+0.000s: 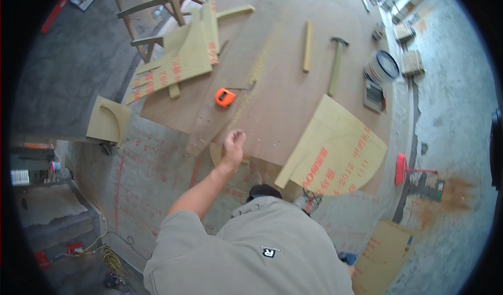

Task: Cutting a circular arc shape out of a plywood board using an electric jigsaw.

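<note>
My left hand is raised near the front edge of the plywood, its fingers curled closed; whether anything small is inside them cannot be seen. Beyond it lies an orange tape measure on a long, narrow, darker board. Low at my right side, only a sliver of my right hand shows past the shirt. A blue thing is at that hand and seems held; its kind is hidden. A cut board with a curved edge lies to the front right, with a straight wood strip along its left side.
On the plywood are a hammer, a short wood strip, a white bucket and a grey tray. Cut board pieces lie by a wooden stepladder at left. A red broom and yellow cable are on the floor.
</note>
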Demonstrator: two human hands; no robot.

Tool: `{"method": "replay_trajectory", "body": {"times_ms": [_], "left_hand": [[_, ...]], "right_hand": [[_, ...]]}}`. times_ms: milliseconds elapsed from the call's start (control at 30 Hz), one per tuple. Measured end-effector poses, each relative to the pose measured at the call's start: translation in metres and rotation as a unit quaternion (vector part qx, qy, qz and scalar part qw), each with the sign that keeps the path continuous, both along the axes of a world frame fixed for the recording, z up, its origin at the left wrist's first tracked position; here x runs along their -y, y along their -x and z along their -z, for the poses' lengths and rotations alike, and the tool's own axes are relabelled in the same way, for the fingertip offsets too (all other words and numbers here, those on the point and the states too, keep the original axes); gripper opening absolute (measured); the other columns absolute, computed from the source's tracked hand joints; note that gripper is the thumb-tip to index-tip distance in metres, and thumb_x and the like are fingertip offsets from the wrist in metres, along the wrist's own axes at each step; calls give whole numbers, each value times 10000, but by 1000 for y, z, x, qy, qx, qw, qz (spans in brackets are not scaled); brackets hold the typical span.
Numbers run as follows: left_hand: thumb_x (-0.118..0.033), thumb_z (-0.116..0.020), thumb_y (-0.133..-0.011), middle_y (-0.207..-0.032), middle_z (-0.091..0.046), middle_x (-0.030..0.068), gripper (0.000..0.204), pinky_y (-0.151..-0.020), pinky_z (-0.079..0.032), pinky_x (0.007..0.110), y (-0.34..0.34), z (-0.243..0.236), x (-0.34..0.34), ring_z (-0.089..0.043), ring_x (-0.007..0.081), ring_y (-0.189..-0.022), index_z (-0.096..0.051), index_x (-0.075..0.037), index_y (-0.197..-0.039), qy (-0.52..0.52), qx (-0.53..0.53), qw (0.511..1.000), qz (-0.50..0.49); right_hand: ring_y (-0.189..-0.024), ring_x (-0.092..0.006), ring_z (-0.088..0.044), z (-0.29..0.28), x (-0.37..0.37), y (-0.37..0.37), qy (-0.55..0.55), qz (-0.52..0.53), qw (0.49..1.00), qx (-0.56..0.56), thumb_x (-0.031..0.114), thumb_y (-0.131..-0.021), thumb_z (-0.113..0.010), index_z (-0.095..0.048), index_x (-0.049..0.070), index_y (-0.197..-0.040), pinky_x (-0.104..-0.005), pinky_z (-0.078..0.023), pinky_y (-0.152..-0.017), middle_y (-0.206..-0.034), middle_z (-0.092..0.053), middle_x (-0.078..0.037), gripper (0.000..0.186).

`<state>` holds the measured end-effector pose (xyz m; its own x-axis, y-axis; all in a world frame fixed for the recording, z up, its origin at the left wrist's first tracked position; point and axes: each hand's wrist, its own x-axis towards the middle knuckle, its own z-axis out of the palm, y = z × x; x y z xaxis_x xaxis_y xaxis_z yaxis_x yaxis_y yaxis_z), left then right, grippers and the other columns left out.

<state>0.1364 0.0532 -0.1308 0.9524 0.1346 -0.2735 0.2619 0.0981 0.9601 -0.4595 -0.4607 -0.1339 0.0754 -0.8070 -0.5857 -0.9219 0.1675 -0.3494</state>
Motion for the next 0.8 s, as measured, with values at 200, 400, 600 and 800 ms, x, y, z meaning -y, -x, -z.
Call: {"method": "replay_trajectory", "body": {"times_ms": [200,400,600,800], "left_hand": [[-354,-630,-1045,-1005,-632,15,301,-813,-502,326,83,18,108,-592,122,-898,-611,-82,-1172,-23,-230,954,189],[-349,-511,-1105,-923,-675,49,380,-758,-498,335,120,65,142,-587,142,-856,-671,-8,-1054,-85,-173,970,148],[-291,-508,-1102,-1038,-696,83,370,-855,-485,327,228,70,160,-614,151,-951,-669,40,-1137,20,-162,987,14],[-256,-487,-1113,-1167,-704,106,351,-949,-497,331,298,48,118,-651,175,-1075,-630,32,-1253,84,-182,978,-62]], "right_hand": [[-540,-200,-621,-24,42,-51,-14,-32,998,54,80,-759,-679,-643,13,-708,-354,-477,-510,-607,-625,-84,91],[-547,-182,-605,-49,113,-78,-12,-116,983,141,101,-787,-670,-634,-2,-781,-340,-479,-547,-638,-625,-71,109],[-619,-152,-600,-92,144,-121,-20,-143,973,180,95,-817,-690,-639,24,-919,-320,-478,-600,-735,-628,-30,134],[-670,-140,-605,-148,142,-138,-26,-177,953,246,100,-850,-711,-646,14,-963,-305,-476,-639,-755,-633,-35,157]]}}
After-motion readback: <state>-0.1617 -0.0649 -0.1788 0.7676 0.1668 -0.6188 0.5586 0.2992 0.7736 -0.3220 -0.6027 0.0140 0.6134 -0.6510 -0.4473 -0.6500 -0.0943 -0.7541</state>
